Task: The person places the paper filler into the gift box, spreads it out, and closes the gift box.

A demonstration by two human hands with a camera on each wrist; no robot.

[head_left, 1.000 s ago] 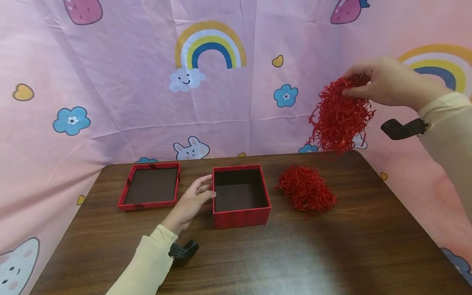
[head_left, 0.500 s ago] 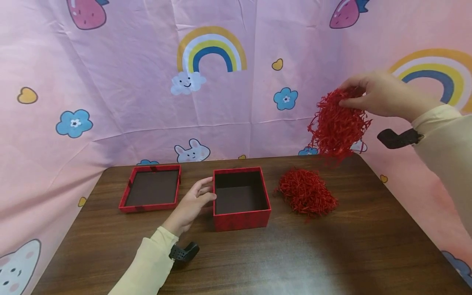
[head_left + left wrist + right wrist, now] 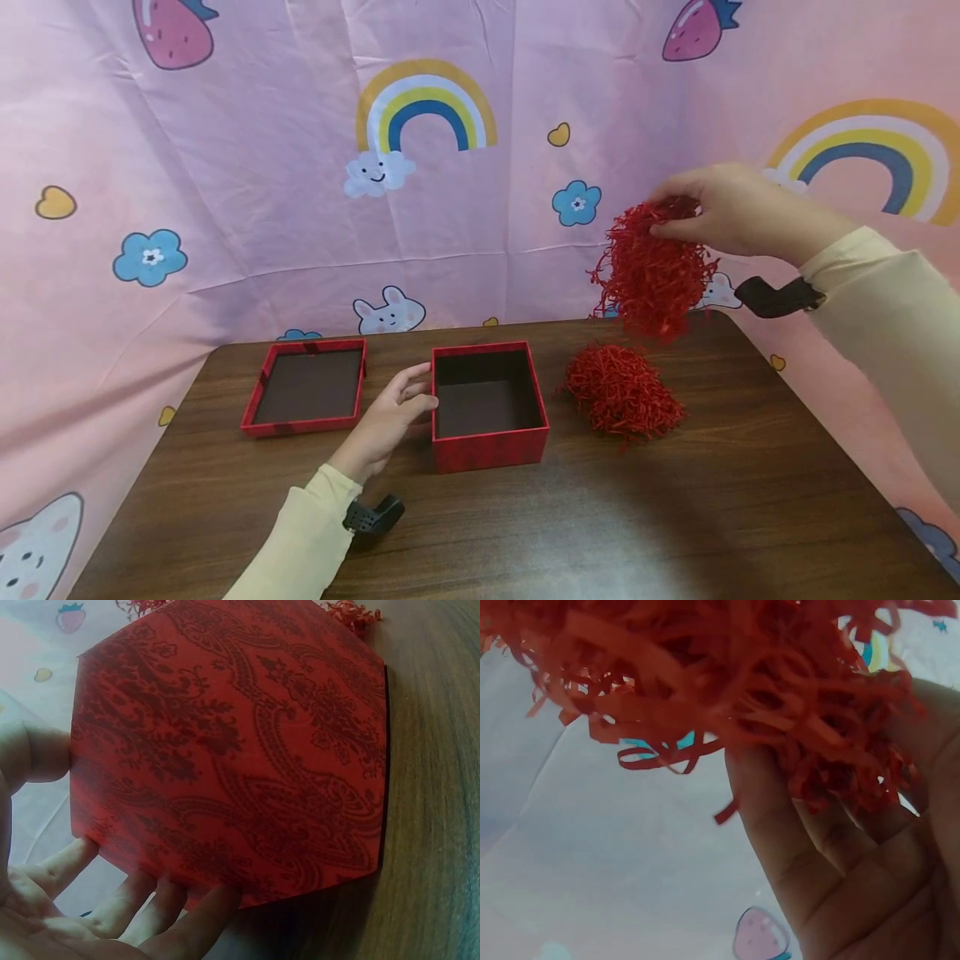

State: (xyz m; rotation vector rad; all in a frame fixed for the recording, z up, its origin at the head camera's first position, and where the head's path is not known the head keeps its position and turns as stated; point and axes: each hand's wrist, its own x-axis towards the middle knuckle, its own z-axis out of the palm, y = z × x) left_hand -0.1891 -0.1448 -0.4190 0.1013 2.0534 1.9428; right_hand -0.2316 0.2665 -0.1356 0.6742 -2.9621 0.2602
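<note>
My right hand [image 3: 731,212] is raised above the table's back right, pinching a loose clump of red shredded paper [image 3: 652,271]. Strands hang below the fingers, and in the right wrist view the shredded paper [image 3: 727,682] hides the fingertips. My left hand [image 3: 386,425] holds the left side of an empty red box [image 3: 487,450] with a dark inside. In the left wrist view its thumb laps the rim while the other fingers [image 3: 131,904] lie against the patterned red box wall [image 3: 225,765]. A second pile of red shredded paper [image 3: 622,392] lies right of the box.
A red lid [image 3: 258,429] lies inside up at the table's back left, beyond my left hand. The brown wooden table [image 3: 600,533] ends at a pink patterned cloth [image 3: 465,225] behind and at the sides.
My right hand has moved left and down with the shredded paper, closer to the pile. My left hand and the box stay where they were. The head view has shifted slightly.
</note>
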